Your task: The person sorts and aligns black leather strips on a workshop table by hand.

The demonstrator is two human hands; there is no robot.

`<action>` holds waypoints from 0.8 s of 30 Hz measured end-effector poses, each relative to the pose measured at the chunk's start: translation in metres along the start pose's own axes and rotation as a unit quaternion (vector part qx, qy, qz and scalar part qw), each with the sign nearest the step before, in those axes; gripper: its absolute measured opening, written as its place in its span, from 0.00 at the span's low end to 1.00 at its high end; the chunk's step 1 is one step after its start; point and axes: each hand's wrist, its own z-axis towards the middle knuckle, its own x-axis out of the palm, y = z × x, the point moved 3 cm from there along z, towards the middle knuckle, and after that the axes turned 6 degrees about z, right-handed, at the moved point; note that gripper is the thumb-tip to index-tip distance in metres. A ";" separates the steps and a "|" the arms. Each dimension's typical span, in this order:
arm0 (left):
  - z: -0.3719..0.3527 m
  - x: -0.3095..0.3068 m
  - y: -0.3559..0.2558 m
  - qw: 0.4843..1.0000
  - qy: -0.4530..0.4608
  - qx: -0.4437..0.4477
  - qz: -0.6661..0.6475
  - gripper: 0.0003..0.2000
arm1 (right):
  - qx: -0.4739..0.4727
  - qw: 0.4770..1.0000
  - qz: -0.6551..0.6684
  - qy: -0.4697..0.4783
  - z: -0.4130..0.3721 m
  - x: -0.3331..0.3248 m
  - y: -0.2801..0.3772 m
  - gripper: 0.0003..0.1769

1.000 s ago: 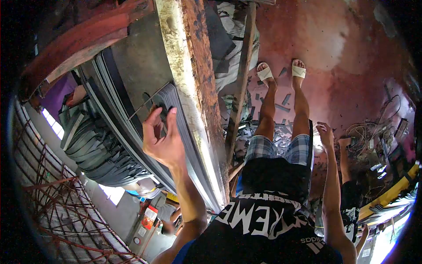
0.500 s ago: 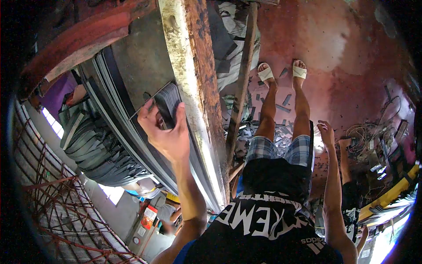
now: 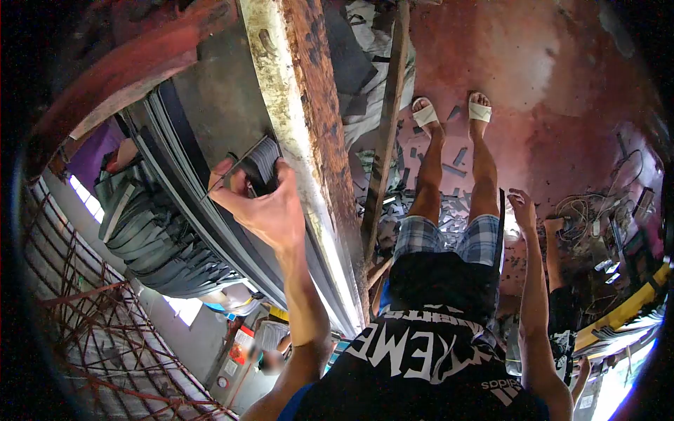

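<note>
Grey strip stack: long, flat, rubber-like strips bundled side by side along the right edge of the worn grey counter, beside the long pale-painted wooden beam
Left hand: at the far end of the stack, thumb and fingers well apart and bent, dark strip material between them; whether it has hold of any cannot be told
Change at the strips: thumb and fingers are wider apart than a second ago, and the fingers have shifted toward the counter's left side
Work at the counter: judging by that spread, the strip ends are being handled, with none clearly lifted free
Right hand: hangs beside the right leg, half open, fingers loosely curled, nothing seen in it
Hidden parts: left fingertips blur into the dark strips; the left forearm covers part of the stack; the right arm partly hides a black-shirted co-worker
</note>
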 end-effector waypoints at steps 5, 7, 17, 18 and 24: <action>0.001 0.004 0.005 0.988 0.033 -0.123 -0.084 0.29 | 0.009 1.000 0.001 0.007 -0.001 0.002 0.002 0.17; 0.005 0.002 0.007 0.997 0.009 0.015 0.075 0.29 | 0.015 1.000 -0.013 0.011 -0.001 0.002 0.001 0.17; 0.005 -0.006 0.005 0.997 0.069 -0.009 -0.028 0.36 | 0.023 0.999 -0.045 -0.004 -0.002 -0.002 0.018 0.16; 0.004 -0.009 0.002 0.998 0.066 0.000 -0.023 0.37 | 0.009 1.000 -0.023 -0.008 -0.002 -0.001 0.019 0.16; 0.004 -0.015 0.008 0.998 0.052 0.009 0.037 0.39 | -0.026 0.999 0.004 -0.020 -0.001 -0.006 0.013 0.16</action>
